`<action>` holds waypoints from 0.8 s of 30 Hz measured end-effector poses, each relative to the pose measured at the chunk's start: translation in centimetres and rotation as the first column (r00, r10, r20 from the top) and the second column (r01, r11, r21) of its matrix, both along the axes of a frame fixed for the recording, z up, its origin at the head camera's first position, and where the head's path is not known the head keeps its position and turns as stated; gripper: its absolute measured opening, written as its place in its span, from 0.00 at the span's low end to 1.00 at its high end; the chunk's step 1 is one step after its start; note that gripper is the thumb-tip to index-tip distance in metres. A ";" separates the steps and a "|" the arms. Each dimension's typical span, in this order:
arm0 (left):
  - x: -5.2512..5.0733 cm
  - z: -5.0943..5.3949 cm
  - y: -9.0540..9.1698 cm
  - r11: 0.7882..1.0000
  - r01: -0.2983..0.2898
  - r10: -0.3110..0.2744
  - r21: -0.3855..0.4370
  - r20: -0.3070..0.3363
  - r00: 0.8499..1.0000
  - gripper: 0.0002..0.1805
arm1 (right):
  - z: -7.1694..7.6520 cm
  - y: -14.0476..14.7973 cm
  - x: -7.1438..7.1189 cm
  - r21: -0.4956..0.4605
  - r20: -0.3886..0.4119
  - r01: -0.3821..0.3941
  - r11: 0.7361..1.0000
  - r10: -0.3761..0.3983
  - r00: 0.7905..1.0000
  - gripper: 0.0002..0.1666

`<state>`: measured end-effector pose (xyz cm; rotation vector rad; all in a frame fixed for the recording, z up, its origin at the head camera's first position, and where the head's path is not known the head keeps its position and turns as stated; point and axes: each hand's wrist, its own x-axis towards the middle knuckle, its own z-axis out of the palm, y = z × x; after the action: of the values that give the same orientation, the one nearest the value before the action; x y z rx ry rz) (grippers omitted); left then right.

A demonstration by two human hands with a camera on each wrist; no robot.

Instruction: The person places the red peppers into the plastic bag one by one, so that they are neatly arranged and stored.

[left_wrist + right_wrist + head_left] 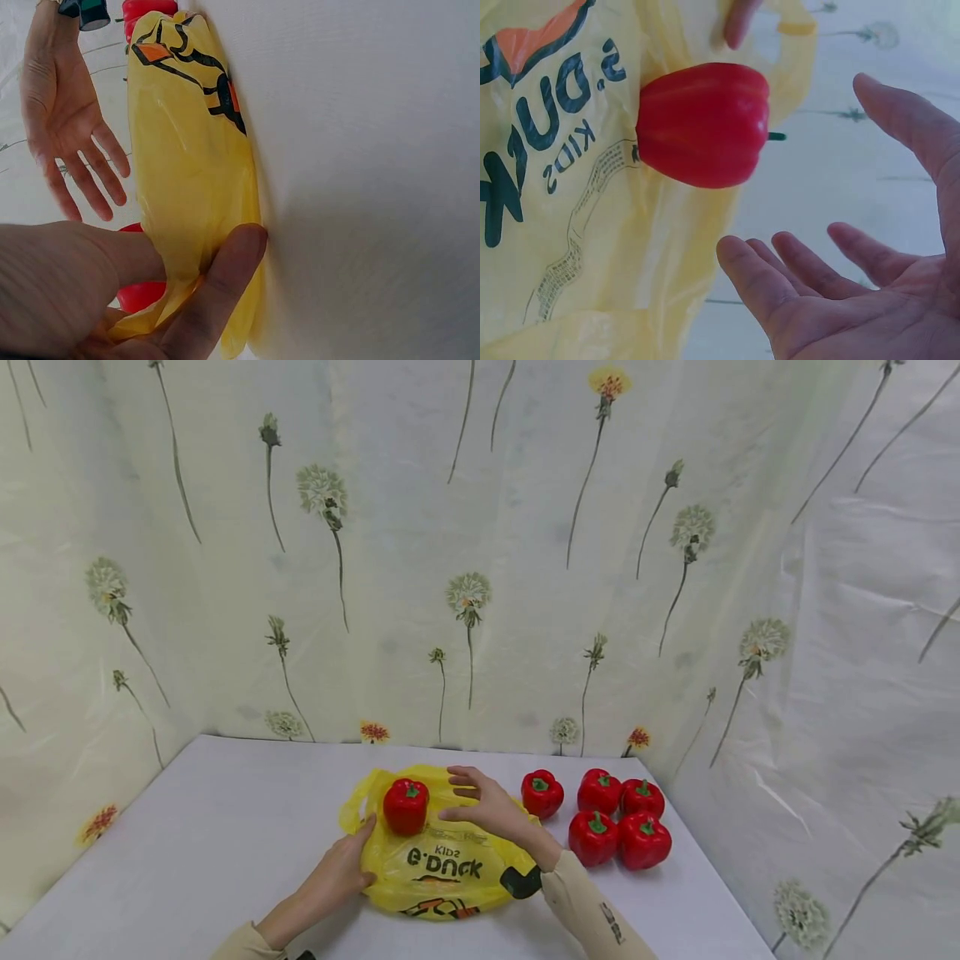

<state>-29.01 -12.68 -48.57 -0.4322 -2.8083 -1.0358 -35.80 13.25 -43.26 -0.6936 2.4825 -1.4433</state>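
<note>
A yellow plastic bag [420, 889] printed with black lettering lies on the white table. One red bell pepper [405, 808] with a green stem is at the bag's far left part. At the bag's left side, my left hand [341, 867] pinches the plastic between thumb and fingers, as the left wrist view shows on the bag [187, 165]. My right hand [489, 806] hovers over the bag, right of that pepper, with fingers spread and holding nothing. In the right wrist view, a gap separates the right hand [847, 300] from the pepper [705, 126].
Several more red bell peppers [593, 838] are grouped on the table right of the bag. One pepper [542, 794] stands apart from them, nearer the bag. A curtain [480, 552] with a dandelion print hangs behind the white table [225, 827] and at its sides.
</note>
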 end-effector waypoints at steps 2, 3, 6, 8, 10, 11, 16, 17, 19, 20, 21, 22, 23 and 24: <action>0.0 0.0 0.0 1.000 0.001 -0.001 0.000 0.000 1.000 0.47 | 0.5 0.4 0.6 -0.006 0.001 -0.001 1.000 0.001 1.000 0.46; 0.0 0.0 0.0 1.000 0.002 -0.002 -0.001 0.000 1.000 0.47 | 0.7 0.7 0.8 -0.008 0.001 0.003 1.000 -0.003 1.000 0.45; 0.0 0.1 0.0 1.000 0.001 -0.001 -0.003 0.005 1.000 0.47 | 1.2 1.5 1.6 -0.010 -0.005 0.016 1.000 -0.016 1.000 0.46; 0.0 0.1 0.0 1.000 -0.001 0.001 -0.003 0.006 1.000 0.47 | 1.4 2.1 1.9 -0.009 -0.015 0.033 0.999 -0.033 0.999 0.46; 0.1 0.1 -0.1 1.000 -0.001 0.001 -0.003 0.006 1.000 0.47 | 1.6 2.7 2.3 -0.017 -0.028 0.049 0.999 -0.049 0.998 0.45; 0.1 0.2 -0.1 1.000 0.001 -0.001 -0.002 0.004 1.000 0.47 | 1.6 3.0 2.4 -0.013 -0.036 0.061 0.998 -0.062 0.997 0.45; 0.2 0.3 -0.2 1.000 0.010 -0.010 0.010 -0.005 1.000 0.46 | 2.1 4.4 3.2 -0.006 -0.061 0.092 0.996 -0.092 0.994 0.45; 0.2 0.2 -0.1 1.000 0.010 -0.010 0.011 -0.006 1.000 0.46 | 2.2 4.7 3.4 -0.004 -0.066 0.099 0.995 -0.099 0.993 0.45; 0.2 0.2 -0.1 1.000 0.010 -0.010 0.012 -0.001 1.000 0.47 | 2.4 5.3 3.7 -0.003 -0.072 0.117 0.993 -0.117 0.991 0.45; 0.2 0.2 -0.1 1.000 0.008 -0.008 0.013 0.004 1.000 0.47 | 2.5 5.7 3.9 -0.004 -0.078 0.129 0.992 -0.129 0.989 0.45; 0.1 0.2 -0.1 1.000 0.007 -0.007 0.011 0.010 1.000 0.47 | 2.6 6.1 4.0 -0.009 -0.079 0.142 0.990 -0.142 0.987 0.46; 0.1 0.2 -0.1 1.000 0.005 -0.005 0.010 0.015 1.000 0.47 | 2.7 6.5 4.1 -0.012 -0.080 0.155 0.988 -0.156 0.985 0.46; 0.1 0.2 -0.1 1.000 0.004 -0.004 0.009 0.018 1.000 0.47 | 2.8 6.9 4.3 -0.019 -0.079 0.167 0.986 -0.168 0.983 0.46; 0.1 0.1 -0.1 1.000 0.002 -0.002 0.009 0.020 1.000 0.47 | 2.9 7.3 4.4 -0.021 -0.078 0.182 0.983 -0.183 0.980 0.47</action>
<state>-28.91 -12.74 -48.43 -0.4262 -2.8204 -1.0591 -31.40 20.51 -40.35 -0.5475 2.6608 -1.5230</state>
